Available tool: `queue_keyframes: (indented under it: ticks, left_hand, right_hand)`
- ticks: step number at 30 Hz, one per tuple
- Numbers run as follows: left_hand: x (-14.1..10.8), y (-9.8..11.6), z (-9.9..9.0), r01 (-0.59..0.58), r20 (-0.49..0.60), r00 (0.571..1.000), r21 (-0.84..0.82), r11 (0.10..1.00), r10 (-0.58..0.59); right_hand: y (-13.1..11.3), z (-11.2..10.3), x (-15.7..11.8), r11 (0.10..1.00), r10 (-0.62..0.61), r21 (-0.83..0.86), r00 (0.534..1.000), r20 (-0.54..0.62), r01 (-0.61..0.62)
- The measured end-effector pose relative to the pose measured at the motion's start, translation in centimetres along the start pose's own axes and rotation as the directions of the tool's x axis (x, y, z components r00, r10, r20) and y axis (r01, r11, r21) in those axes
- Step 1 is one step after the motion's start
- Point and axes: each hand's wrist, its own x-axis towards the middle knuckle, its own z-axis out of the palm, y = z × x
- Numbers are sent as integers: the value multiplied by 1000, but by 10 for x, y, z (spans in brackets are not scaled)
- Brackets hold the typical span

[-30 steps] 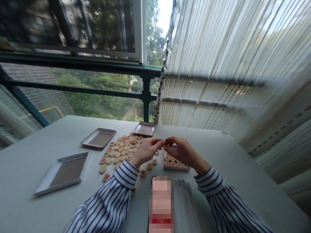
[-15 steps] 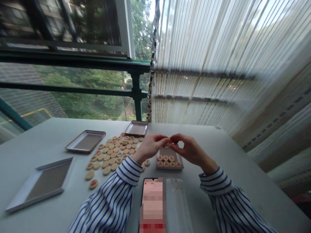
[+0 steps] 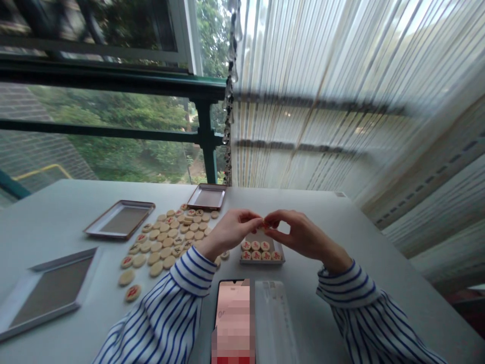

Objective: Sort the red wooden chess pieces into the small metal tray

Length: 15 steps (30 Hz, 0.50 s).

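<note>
My left hand (image 3: 234,230) and my right hand (image 3: 297,232) meet above a small white tray (image 3: 262,261). Between their fingertips is a round wooden piece (image 3: 264,224) with red marking, mostly covered by the fingers. Both hands are closed on it. In the tray's near part lie two rows of round pieces with red characters (image 3: 255,245). To the left of the tray, many pale round pieces (image 3: 166,242) are spread on the table, most with blank faces up and some with red or black characters; my left forearm hides part of them.
Trays lie at the left front (image 3: 79,298), left (image 3: 131,235) and back (image 3: 212,206). A phone (image 3: 233,318) and a clear plastic case (image 3: 275,323) lie between my forearms. Beyond the white table (image 3: 364,283) are a window railing and a string curtain (image 3: 303,76).
The view has shifted slightly, so the table items appear a little further left. Both hands remain together on the piece over the tray.
</note>
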Motion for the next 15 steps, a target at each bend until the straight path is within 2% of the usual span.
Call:
queue_keyframes:
  ticks: [7,15]
  left_hand:
    - [1,-3,0,13,-1,1000,19,1000,-13]
    - [1,-1,0,81,31,996,-91,993,-78]
  right_hand:
    - [-1,0,0,1000,3,22,1000,11,-3]
    - [1,-1,-2,999,-6,52,999,44,3]
